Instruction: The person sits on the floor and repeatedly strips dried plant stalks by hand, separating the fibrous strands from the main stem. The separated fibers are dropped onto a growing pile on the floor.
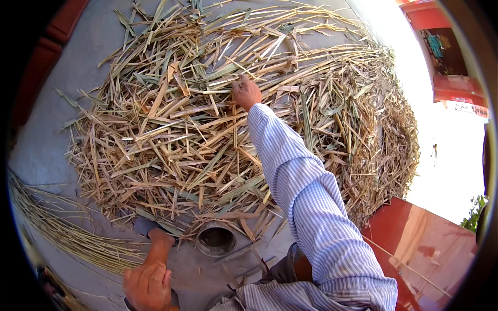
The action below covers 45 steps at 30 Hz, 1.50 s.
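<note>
My right hand [247, 93] reaches out over a wide heap of dry stalks and leaves [171, 140]. Its fingers are curled closed, and a pale dry stalk [218, 92] runs up to them. Part of the grip is hidden by the hand itself. Down at the lower left, my left hand [148, 286] is held close to my leg, well apart from the heap. Its fingers are bent together, with nothing showing in them. A striped sleeve [316, 207] covers my right arm.
A round metal tin [216, 239] stands by the heap's near edge, next to my foot [161, 238]. Thin stripped stems [72, 238] lie in a bundle at the left on the grey floor [41, 150]. A red surface [420, 249] lies at the lower right.
</note>
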Each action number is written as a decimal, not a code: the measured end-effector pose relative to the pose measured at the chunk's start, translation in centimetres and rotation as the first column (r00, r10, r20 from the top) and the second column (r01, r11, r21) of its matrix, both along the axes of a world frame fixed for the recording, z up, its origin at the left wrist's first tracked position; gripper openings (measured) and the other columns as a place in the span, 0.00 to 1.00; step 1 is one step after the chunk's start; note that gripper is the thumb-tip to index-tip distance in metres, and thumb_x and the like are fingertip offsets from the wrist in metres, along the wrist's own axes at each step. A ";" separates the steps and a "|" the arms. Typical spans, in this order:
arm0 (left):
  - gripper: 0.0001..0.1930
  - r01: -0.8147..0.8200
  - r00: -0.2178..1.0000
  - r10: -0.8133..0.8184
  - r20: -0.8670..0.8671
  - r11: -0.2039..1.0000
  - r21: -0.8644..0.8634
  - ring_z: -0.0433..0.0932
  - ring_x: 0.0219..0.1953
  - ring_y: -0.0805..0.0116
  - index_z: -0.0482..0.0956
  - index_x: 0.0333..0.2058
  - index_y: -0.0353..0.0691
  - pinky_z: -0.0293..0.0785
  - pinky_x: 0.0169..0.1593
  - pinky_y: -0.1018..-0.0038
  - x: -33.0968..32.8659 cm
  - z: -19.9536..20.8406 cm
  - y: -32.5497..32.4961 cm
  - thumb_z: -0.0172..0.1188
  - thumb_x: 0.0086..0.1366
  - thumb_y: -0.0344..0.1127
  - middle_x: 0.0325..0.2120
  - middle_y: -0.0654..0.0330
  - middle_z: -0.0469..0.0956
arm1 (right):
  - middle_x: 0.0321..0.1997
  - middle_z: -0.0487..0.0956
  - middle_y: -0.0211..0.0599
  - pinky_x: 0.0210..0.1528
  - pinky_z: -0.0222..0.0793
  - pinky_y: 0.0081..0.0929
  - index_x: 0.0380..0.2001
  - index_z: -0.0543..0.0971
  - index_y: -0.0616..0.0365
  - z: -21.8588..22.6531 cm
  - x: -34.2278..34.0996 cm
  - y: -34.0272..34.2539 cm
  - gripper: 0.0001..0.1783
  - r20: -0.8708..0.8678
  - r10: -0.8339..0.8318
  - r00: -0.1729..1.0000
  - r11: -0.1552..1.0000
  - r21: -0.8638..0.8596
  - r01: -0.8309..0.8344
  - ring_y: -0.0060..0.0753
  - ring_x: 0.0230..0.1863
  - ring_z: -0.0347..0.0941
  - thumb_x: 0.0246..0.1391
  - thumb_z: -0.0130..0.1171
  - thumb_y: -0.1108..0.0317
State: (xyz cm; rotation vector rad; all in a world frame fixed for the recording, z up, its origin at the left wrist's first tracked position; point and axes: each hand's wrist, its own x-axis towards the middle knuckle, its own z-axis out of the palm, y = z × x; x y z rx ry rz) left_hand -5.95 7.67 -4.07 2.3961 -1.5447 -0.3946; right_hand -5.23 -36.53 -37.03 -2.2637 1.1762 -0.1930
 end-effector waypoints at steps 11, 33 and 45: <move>0.10 0.006 0.998 -0.008 0.056 0.999 0.046 0.75 0.31 0.55 0.76 0.34 0.36 0.66 0.37 0.62 -0.8 0.5 -0.4 0.63 0.56 0.33 0.29 0.56 0.78 | 0.42 0.80 0.52 0.51 0.69 0.37 0.41 0.77 0.57 3.2 -2.6 -1.4 0.18 -0.022 -0.522 0.853 0.824 0.245 0.510 0.52 0.48 0.76 0.46 0.60 0.64; 0.20 0.197 0.736 0.301 0.607 0.762 -0.617 0.77 0.42 0.64 0.79 0.42 0.38 0.66 0.47 0.66 -2.5 10.4 -8.4 0.68 0.54 0.41 0.37 0.62 0.81 | 0.29 0.79 0.29 0.25 0.75 0.14 0.35 0.78 0.57 34.9 -10.0 10.3 0.06 0.388 -0.533 0.752 0.242 0.922 -0.304 0.20 0.29 0.77 0.62 0.57 0.67; 0.11 -0.596 0.801 0.311 -0.511 0.495 -0.633 0.72 0.21 0.80 0.78 0.27 0.36 0.66 0.23 0.83 2.0 6.9 -3.8 0.67 0.60 0.37 0.17 0.63 0.77 | 0.41 0.83 0.36 0.41 0.80 0.23 0.38 0.77 0.54 33.7 -11.3 17.9 0.03 0.521 -0.513 0.682 0.230 0.849 -0.476 0.29 0.42 0.81 0.61 0.56 0.71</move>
